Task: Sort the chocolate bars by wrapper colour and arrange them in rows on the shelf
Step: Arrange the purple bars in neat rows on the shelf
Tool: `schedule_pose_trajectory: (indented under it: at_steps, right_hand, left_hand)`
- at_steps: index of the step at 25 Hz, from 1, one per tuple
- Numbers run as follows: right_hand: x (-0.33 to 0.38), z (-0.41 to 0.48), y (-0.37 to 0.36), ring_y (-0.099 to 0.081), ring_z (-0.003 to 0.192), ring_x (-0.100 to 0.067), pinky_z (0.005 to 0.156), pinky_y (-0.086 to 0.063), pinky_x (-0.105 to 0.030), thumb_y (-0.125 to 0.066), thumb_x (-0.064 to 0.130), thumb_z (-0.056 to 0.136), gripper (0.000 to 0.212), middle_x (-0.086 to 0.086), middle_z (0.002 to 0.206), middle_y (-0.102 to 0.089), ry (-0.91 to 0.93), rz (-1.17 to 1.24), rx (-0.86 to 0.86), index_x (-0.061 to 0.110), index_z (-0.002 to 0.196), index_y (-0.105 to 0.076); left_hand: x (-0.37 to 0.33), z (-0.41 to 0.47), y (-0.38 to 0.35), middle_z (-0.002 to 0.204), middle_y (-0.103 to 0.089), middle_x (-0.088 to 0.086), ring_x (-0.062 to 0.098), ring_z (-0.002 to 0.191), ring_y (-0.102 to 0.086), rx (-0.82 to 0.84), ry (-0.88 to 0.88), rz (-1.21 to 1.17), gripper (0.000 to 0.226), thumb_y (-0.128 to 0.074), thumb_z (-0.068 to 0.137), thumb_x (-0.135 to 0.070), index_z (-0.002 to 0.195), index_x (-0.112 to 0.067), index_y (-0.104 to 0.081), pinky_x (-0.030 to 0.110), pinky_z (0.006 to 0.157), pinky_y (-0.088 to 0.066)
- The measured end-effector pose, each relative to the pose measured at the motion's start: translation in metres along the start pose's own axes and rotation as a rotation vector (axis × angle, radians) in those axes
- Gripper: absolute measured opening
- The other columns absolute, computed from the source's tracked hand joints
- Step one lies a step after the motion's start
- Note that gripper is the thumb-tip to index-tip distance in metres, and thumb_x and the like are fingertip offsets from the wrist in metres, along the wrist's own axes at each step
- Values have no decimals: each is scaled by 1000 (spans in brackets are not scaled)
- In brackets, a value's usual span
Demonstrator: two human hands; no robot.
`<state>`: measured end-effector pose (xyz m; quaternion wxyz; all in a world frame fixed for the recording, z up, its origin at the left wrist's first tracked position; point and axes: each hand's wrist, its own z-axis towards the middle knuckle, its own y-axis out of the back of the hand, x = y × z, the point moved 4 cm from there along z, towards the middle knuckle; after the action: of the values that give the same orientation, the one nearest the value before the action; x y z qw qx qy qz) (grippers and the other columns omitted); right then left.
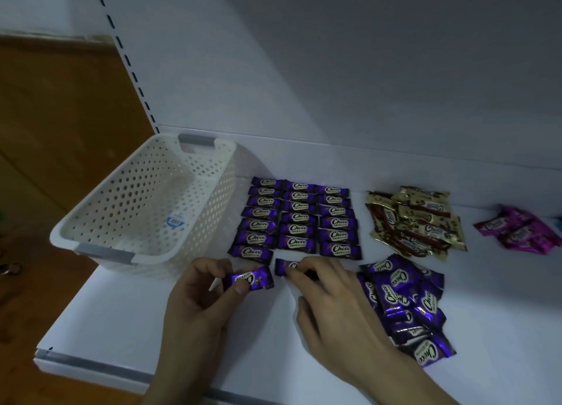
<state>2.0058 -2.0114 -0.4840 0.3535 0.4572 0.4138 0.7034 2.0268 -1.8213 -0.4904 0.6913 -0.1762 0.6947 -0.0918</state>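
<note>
Now: Two Purple Bars Being Handled at the Front Edge of the Sorted Block

Just in front of the sorted block [296, 219], below its left column, a purple bar [249, 278] is pinched by the left hand [200, 301]. The thumb is laid across the wrapper's near face and the curled fingers are tucked behind it. The bar is held tilted, its white "Choco" lettering upside down. Beside it, below the block's middle column, a second purple bar [284, 266] lies flat on the shelf [152, 328]. It is touched from above by the bent fingertips of the right hand [331, 295], the thumb kept apart and off the wrapper, so that most of the bar is covered.

The sorted block itself is made of glossy purple bars laid flat in three columns, lettering upright.

To the right of the block's front corner a loose purple heap [407, 307] is piled at mixed angles, partly hidden by the right wrist. Further right of the block a gold heap [416, 222] is seen, and beyond that a pink heap [520, 231]. Just left of the block a white perforated basket [225, 161] with grey handles stands, a blue label [175, 221] showing on its floor.
</note>
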Motion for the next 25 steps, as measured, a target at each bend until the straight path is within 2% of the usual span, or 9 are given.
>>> schedule_pose_trajectory:
  at_steps: [5, 11, 13, 15, 16, 18, 20, 22, 25]
  right_hand:
    - [3, 2, -1, -47, 118, -14, 88, -44, -30, -46, 30, 84, 49, 7, 130, -47, -11, -59, 19, 24, 133, -55]
    - [4, 3, -2, -45, 124, -14, 93, -45, -31, -44, 30, 85, 56, 8, 138, -44, -7, -73, 31, 23, 141, -49]
    - [5, 2, 5, -46, 124, -10, 96, -43, -25, -46, 26, 91, 47, 11, 136, -47, -9, 85, -56, 25, 137, -52]
    - [6, 2, 18, -54, 118, -5, 90, -44, -15, -54, 27, 96, 32, 20, 125, -57, -112, 429, -136, 30, 128, -60]
    - [7, 5, 21, -59, 112, -4, 85, -46, -14, -60, 27, 96, 27, 21, 117, -62, -170, 613, -119, 32, 122, -63]
    - [11, 11, 23, -66, 98, -4, 77, -52, -19, -71, 18, 91, 26, 18, 104, -70, -254, 875, -15, 34, 111, -66]
    - [11, 14, 21, -68, 82, -7, 73, -54, -24, -74, 4, 87, 28, 8, 90, -73, -309, 1038, 14, 28, 101, -69]
    - [3, 10, 21, -66, 71, -13, 64, -51, -21, -73, -6, 85, 25, 0, 76, -71, -376, 1178, -23, 16, 94, -68]
    - [-22, -6, 24, -62, 72, -15, 64, -49, -19, -71, -4, 86, 22, -10, 77, -68, -482, 1144, -149, 18, 91, -69]
  left_hand:
    - [1, 1, 2, 94, -70, 5, 14, 81, -73, -44, 18, -41, 62, -102, 28, -46, 69, -24, -61, 21, 77, -58]
    - [3, 1, 4, 92, -69, 6, 12, 81, -71, -58, 2, -24, 60, -100, 34, -49, 73, -22, -63, 23, 74, -59]
    - [2, 0, 3, 89, -71, 5, 14, 81, -71, -54, 7, 2, 50, -99, 43, -46, 73, -21, -67, 23, 73, -59]
    - [1, -3, 1, 82, -73, 4, 16, 77, -69, -76, 10, 53, 26, -89, 60, -31, 73, -18, -70, 24, 72, -57]
    - [1, -4, -1, 77, -72, 5, 17, 73, -66, -97, 6, 105, 16, -82, 65, -25, 72, -17, -71, 24, 70, -54]
    - [-2, -8, -5, 69, -68, 9, 18, 65, -59, -110, -15, 228, 11, -77, 69, -22, 74, -14, -72, 23, 63, -48]
    - [-3, -12, -14, 67, -68, 10, 20, 59, -57, -84, -22, 286, 13, -78, 68, -25, 76, -15, -73, 25, 58, -47]
    - [-4, -18, -25, 67, -70, 9, 20, 55, -61, -56, -26, 318, 9, -78, 71, -21, 77, -17, -72, 27, 54, -51]
    - [-4, -22, -38, 72, -75, 6, 16, 64, -71, -13, -127, 488, 15, -70, 87, 3, 83, -11, -65, 27, 58, -58]
